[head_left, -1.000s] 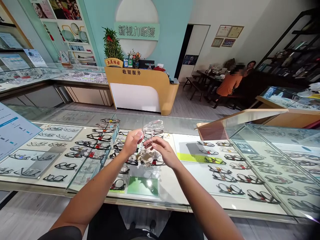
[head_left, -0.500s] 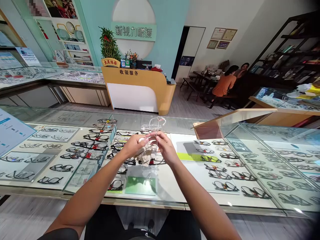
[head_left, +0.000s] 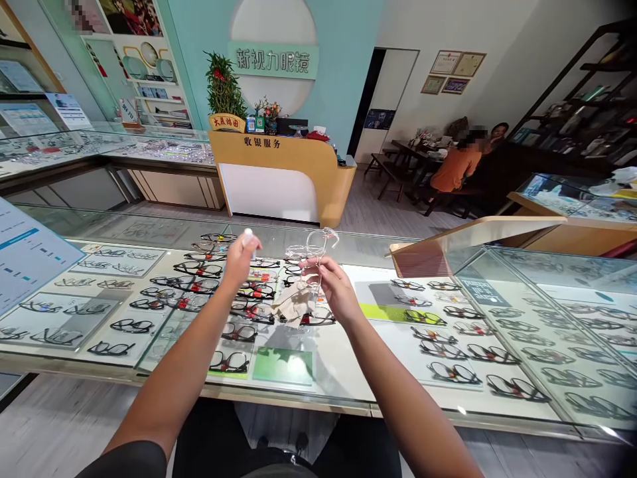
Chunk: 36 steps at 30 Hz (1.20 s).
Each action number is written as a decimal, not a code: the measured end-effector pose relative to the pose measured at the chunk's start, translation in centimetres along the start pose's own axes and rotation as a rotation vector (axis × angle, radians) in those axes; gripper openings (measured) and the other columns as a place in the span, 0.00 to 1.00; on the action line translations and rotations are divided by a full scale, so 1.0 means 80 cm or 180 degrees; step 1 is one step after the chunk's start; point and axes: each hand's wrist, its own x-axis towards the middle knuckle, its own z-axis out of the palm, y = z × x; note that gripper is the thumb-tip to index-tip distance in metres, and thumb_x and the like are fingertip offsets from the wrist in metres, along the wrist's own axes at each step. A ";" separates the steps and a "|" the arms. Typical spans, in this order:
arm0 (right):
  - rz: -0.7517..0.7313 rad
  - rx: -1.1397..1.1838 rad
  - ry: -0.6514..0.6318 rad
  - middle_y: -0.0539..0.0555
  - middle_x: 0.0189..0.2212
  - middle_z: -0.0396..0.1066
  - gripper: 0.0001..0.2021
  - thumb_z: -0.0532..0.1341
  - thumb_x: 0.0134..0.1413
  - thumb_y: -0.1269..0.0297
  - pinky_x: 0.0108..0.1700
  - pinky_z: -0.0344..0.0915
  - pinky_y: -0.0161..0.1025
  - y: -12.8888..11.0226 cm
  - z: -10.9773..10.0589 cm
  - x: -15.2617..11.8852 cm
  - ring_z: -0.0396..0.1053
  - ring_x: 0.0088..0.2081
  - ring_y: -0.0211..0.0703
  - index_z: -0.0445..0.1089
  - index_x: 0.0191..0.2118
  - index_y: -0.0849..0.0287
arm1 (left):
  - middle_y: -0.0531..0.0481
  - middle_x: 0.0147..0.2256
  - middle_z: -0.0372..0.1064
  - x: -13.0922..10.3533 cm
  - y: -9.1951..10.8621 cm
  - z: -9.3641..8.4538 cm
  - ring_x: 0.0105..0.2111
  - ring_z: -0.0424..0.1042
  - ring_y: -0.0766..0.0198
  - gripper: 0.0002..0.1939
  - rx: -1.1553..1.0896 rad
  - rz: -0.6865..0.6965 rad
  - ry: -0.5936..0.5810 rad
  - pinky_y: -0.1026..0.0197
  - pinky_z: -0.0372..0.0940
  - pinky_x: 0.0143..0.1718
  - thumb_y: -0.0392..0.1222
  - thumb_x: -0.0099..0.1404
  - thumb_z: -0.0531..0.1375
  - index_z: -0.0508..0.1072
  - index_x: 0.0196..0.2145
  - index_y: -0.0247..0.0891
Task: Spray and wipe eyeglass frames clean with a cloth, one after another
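My left hand is closed around a small white-topped bottle, raised over the rows of glasses; most of the bottle is hidden by the fingers. My right hand pinches a pair of clear-framed eyeglasses, held up over the counter with one lens rim above the fingers. Below and left of that hand, a crumpled beige cloth lies on the glass counter. A dark-framed pair of glasses sits by the cloth. Another clear pair is behind the held one.
The glass display counter holds several rows of glasses on both sides. A green card lies near the front edge. At right stands a wooden-framed stand. Beyond is a cash desk; a person in orange sits far right.
My left hand has moved away from the eyeglasses, up and to the left, with the white-topped bottle. My right hand still holds the eyeglasses in nearly the same place. The view has shifted slightly.
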 end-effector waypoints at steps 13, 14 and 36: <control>0.0025 -0.0013 0.0089 0.53 0.48 0.85 0.14 0.70 0.63 0.45 0.49 0.71 0.47 0.001 -0.004 0.004 0.79 0.45 0.51 0.78 0.45 0.48 | 0.32 0.53 0.77 0.034 -0.075 -0.050 0.59 0.71 0.37 0.10 0.1734 -0.0873 0.0768 0.40 0.62 0.64 0.47 0.70 0.61 0.73 0.46 0.40; 0.0022 -0.0022 0.0089 0.53 0.48 0.85 0.14 0.70 0.63 0.45 0.49 0.71 0.47 0.000 -0.004 0.004 0.79 0.45 0.52 0.78 0.45 0.48 | 0.31 0.54 0.78 0.032 -0.077 -0.050 0.60 0.71 0.34 0.11 0.1840 -0.0894 0.0728 0.38 0.61 0.64 0.46 0.70 0.62 0.73 0.47 0.40; -0.0009 -0.0104 0.0092 0.54 0.49 0.85 0.16 0.69 0.63 0.43 0.50 0.72 0.49 -0.001 -0.006 0.005 0.79 0.45 0.53 0.78 0.46 0.48 | 0.28 0.51 0.81 0.024 -0.082 -0.039 0.63 0.67 0.26 0.14 0.2602 -0.0884 0.0432 0.30 0.58 0.61 0.44 0.69 0.61 0.79 0.49 0.40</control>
